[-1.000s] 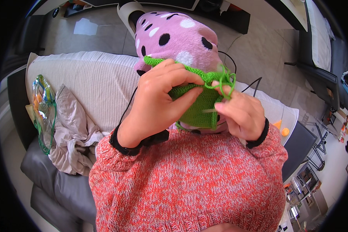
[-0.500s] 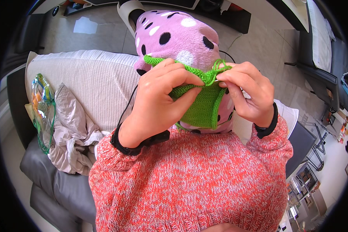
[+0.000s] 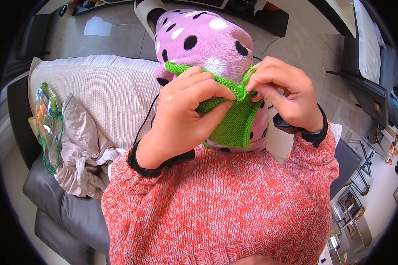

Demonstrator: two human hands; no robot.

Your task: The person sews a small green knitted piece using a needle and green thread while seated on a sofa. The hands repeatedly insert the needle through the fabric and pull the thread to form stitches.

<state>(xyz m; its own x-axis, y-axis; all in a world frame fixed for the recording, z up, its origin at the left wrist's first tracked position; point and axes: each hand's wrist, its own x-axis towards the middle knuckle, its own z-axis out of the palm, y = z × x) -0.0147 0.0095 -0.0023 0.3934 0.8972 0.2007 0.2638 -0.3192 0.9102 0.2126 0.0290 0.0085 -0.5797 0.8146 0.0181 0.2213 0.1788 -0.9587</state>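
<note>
A bright green knitted piece (image 3: 231,126) lies over my lap, its upper edge folded and one corner sticking out at the far left. My left hand (image 3: 185,106) pinches that edge between thumb and forefinger near the middle. Just right of it, my right hand (image 3: 284,88) is closed in a pinch on green yarn (image 3: 250,73) rising from the edge. A tiny pale tip shows at the right fingertips; what it belongs to is hidden. Beneath the knitting is a pink plush blanket (image 3: 203,42) with black and white spots, covering my legs.
To the left, a cream cover (image 3: 101,84) lies on the dark grey sofa (image 3: 82,221). On it rest a crumpled beige cloth (image 3: 82,154) and a clear bag (image 3: 47,119) with green trim. A thin black cord (image 3: 147,119) runs beside my left wrist.
My right hand has moved slightly up and turned, its fingers closing in on the knitted edge. The loose loops of yarn there have drawn smaller. My left hand keeps its pinch.
</note>
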